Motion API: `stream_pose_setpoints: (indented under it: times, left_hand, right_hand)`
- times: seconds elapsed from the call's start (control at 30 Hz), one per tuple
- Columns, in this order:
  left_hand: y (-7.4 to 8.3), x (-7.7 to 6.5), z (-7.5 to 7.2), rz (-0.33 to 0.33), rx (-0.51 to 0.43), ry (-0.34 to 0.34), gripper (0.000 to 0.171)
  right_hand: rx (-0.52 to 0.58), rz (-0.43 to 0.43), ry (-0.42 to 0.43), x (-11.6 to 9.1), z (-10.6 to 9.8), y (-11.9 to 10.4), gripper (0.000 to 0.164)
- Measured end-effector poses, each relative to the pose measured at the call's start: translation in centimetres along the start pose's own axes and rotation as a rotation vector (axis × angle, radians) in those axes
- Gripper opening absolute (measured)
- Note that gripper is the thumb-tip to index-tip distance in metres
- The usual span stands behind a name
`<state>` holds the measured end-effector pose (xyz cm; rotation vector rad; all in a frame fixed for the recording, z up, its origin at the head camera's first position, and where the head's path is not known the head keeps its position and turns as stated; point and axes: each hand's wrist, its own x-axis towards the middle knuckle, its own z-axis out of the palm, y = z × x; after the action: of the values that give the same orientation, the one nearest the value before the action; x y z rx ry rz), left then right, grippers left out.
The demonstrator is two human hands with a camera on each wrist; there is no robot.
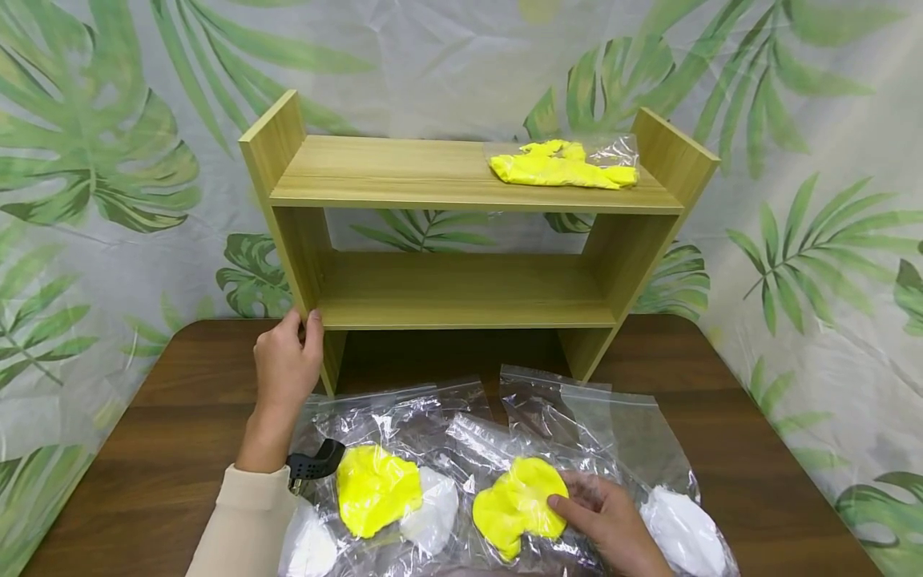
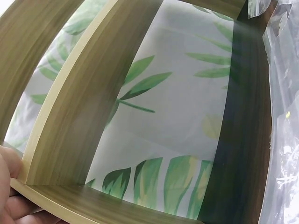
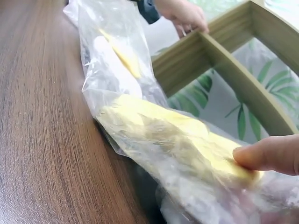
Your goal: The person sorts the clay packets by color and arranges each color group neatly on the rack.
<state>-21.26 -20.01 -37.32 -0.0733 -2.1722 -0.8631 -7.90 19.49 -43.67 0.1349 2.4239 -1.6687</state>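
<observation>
My left hand grips the front edge of the left side panel of a small wooden shelf, at the height of its middle board. In the left wrist view its thumb lies on the panel edge, with fingers curled behind. My right hand pinches a clear zip bag with a flat yellow clay-like lump inside, thumb on top; the other fingers are partly hidden by the film. Left of it lies another bag with a yellow lump, beside a bagged white lump.
On the shelf's top board sits a bag of yellow material. More bagged white lumps lie at the front, one at the right and one at the left. Everything stands on a dark wooden table, with a leaf-print cloth behind.
</observation>
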Motion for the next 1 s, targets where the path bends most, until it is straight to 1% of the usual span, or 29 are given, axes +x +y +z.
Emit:
stream_pose_setpoints:
  times: [0.13, 0.2, 0.27, 0.4, 0.5, 0.6, 0.7, 0.83, 1.0]
  left_hand:
    - [-0.06, 0.01, 0.0, -0.009, -0.004, -0.013, 0.033]
    - [-0.05, 0.0, -0.01, -0.012, -0.006, -0.016, 0.033]
    - [-0.03, -0.01, -0.04, -0.014, -0.007, -0.018, 0.032]
    - [0.03, -0.03, -0.1, -0.008, -0.005, -0.013, 0.032]
    - [0.0, -0.01, -0.07, -0.001, -0.004, -0.013, 0.033]
    - [-0.05, -0.03, -0.05, 0.001, -0.006, -0.014, 0.033]
    - [-0.11, -0.02, -0.01, -0.007, -0.008, -0.02, 0.033]
    - [-0.17, 0.01, 0.0, -0.011, -0.016, -0.027, 0.033]
    - [-0.23, 0.01, 0.0, -0.004, -0.018, -0.027, 0.033]
  right_hand:
    - [-0.036, 0.022, 0.037, 0.05, 0.06, -0.1, 0.042]
    - [-0.039, 0.028, 0.032, 0.12, -0.04, -0.04, 0.045]
    - [-0.028, 0.016, 0.02, 0.21, -0.11, 0.04, 0.046]
    - [0.042, -0.029, -0.01, 0.27, -0.08, 0.21, 0.045]
    - [0.082, -0.008, -0.026, 0.23, 0.07, 0.15, 0.05]
    - [0.085, 0.02, -0.025, 0.25, 0.18, 0.09, 0.055]
    - [0.077, 0.001, -0.019, 0.26, 0.2, 0.16, 0.055]
    - [0.092, -0.036, -0.021, 0.25, 0.1, 0.25, 0.051]
    - [0.133, -0.017, -0.029, 0.2, 0.03, 0.11, 0.055]
